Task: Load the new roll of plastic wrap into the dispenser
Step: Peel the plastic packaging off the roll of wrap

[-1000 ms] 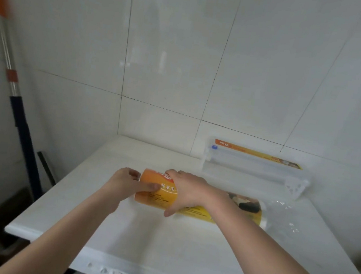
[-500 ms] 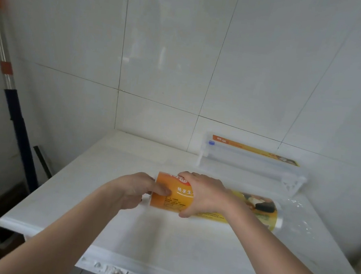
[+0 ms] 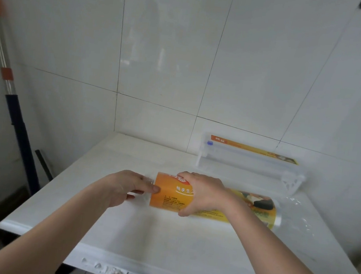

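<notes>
Left hand (image 3: 128, 187) pinching the clear wrapper at the left end of the roll of plastic wrap (image 3: 174, 196), thumb on the orange label, other fingers curled underneath. Right hand (image 3: 202, 194) clamped over the roll's middle, pressing it onto the white surface (image 3: 162, 244). Roll lying flat near the middle of the surface, in its printed sleeve, well short of the dispenser (image 3: 249, 161) standing against the back wall.

Likely trouble: wrapper stretching instead of tearing, so the pull drags the whole roll leftward; right hand slipping on the glossy sleeve and letting the roll spin or roll toward the front edge; loose film (image 3: 297, 217) at the right end snagging or bunching under the roll.

Hard to make out: exactly where the left fingertips grip, hidden under the wrapper end; whether the wrapper is already open; dispenser lid position, blurred by its clear plastic; right edge of the surface cut off.
</notes>
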